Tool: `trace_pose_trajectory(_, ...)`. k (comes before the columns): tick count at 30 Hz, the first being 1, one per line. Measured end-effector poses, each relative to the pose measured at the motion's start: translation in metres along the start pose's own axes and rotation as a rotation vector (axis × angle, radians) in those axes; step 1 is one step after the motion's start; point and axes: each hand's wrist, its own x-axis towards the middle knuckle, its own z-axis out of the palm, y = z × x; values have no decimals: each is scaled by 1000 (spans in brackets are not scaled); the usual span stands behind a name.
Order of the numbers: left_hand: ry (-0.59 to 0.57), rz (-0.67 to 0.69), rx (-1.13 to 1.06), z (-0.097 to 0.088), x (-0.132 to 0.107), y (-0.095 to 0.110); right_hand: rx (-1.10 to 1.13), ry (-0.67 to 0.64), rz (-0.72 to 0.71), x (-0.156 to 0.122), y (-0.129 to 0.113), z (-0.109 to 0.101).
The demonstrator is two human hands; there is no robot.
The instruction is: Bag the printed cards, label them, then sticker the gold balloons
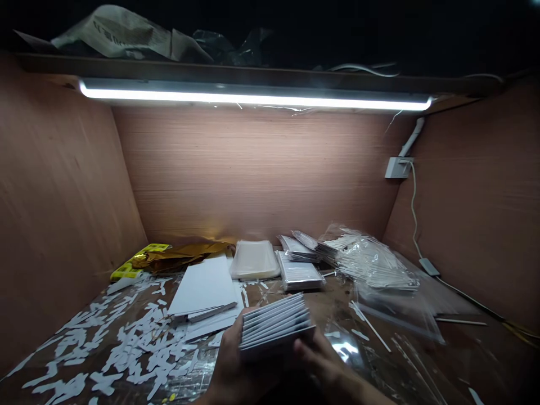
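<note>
A fanned stack of white cards (276,326) is held low in the middle of the view, above the table. My left hand (231,360) grips the stack's left edge, fingers wrapped under it. At the stack's lower right corner, my right hand (324,368) has its fingers curled against the cards. Just beyond the hands lies a pile of white sheets (205,289).
Wooden booth walls close in left, back and right, under a light bar (253,98). On the table: white paper scraps (139,343) at left, gold foil (181,256), clear bags (254,259), silver packets (299,274), bagged white sticks (371,264), a cable (464,295) at right.
</note>
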Motion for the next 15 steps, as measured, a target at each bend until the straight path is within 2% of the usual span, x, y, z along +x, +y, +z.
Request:
trace_pose_trajectory(2, 67, -79, -76, 5, 5, 4, 97, 0, 23, 7, -3, 15)
trace_pose_trajectory(4, 99, -140, -118, 7, 14, 13, 91, 4, 14, 17, -25, 17)
trace_pose_trajectory(8, 23, -163, -161, 6, 36, 37, -15, -4, -81, 29, -77, -5)
trace_pose_trajectory(10, -25, -121, -193, 7, 44, 40, -6, 62, -177, 30, -91, -15)
trace_pose_trajectory(12, -76, -95, -233, 11, 45, 34, -30, 142, -245, 29, -91, -19)
trace_pose_trajectory(15, -75, -148, -193, 19, 37, 13, -126, 234, -156, 29, -72, -13)
